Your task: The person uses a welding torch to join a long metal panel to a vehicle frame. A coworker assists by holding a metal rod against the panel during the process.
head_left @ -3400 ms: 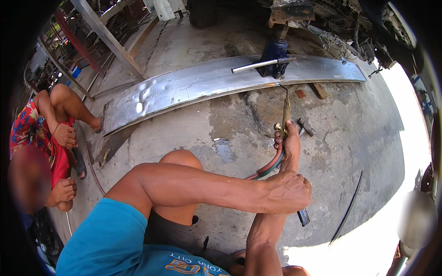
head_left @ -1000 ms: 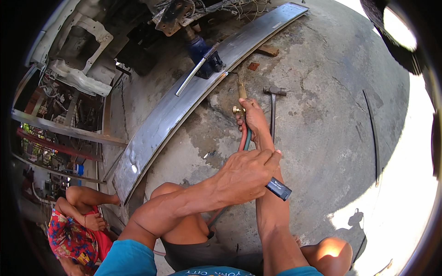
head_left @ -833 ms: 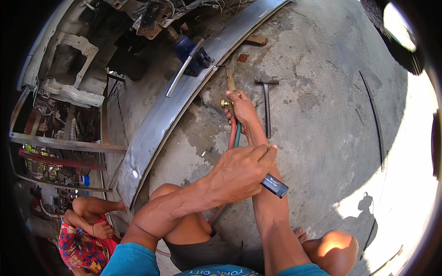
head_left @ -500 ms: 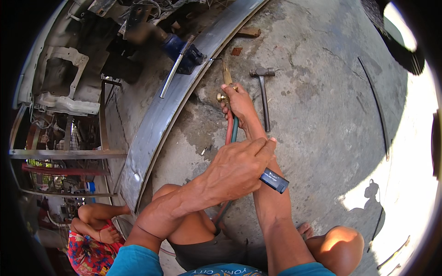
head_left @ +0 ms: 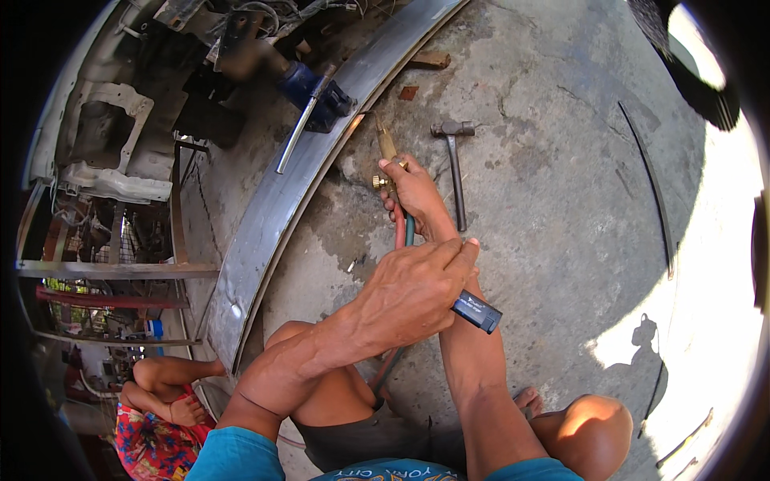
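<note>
My right hand (head_left: 413, 186) grips a brass gas torch (head_left: 387, 143) with a knurled valve knob on its side. Red and green hoses (head_left: 399, 231) run from its rear end back under my left hand. Its thin tip reaches the right edge of a long grey metal beam (head_left: 265, 216), where a small spot glows orange. My left hand (head_left: 421, 284) lies across my right forearm with its fingers curled. From its thumb side sticks out a small dark box-shaped object (head_left: 478, 311), which seems held in it; its kind is unclear.
A blue jack-like tool (head_left: 309, 96) with a steel tube (head_left: 305, 124) stands on the beam. A hammer (head_left: 455, 168) lies right of the torch. Beyond it is a thin dark rod (head_left: 650, 188). Another person in red patterned clothing (head_left: 152, 425) sits at lower left, beside a vehicle frame.
The torch and my right hand have shifted slightly left, toward the beam. An orange glow now shows on the beam's edge at the torch tip. My left hand has hardly moved.
</note>
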`<state>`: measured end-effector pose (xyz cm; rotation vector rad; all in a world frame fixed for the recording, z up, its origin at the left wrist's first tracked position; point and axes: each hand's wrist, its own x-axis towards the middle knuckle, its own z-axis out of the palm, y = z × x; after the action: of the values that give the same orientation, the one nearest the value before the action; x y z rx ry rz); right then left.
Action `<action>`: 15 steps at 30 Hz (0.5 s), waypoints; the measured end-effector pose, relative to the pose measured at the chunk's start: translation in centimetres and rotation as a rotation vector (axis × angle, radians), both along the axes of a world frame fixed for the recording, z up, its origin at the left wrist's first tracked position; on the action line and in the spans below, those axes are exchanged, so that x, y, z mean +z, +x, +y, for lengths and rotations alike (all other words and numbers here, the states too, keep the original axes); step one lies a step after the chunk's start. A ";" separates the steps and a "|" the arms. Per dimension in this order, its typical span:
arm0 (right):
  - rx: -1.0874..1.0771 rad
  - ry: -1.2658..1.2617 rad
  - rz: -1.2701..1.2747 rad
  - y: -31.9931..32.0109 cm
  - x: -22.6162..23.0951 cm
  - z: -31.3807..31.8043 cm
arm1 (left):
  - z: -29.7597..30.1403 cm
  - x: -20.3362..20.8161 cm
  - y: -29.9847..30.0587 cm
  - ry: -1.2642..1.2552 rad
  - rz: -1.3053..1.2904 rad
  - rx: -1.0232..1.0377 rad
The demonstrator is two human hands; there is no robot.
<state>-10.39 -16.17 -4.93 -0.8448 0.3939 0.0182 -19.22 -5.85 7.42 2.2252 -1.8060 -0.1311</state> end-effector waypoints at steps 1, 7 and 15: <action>0.002 0.003 0.005 -0.1 0.0 0.0 | 0.0 0.1 -0.1 0.000 -0.005 0.000; 0.022 -0.027 0.020 -0.8 0.2 -0.3 | 0.0 0.4 -0.3 -0.018 -0.014 0.006; -0.014 -0.022 0.033 -0.5 0.7 -0.6 | 1.3 2.5 -1.7 0.116 0.013 0.096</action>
<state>-10.89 -16.77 -4.27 -0.8640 0.4317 0.0148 -20.90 -4.54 9.93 2.3795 -1.7214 -0.2362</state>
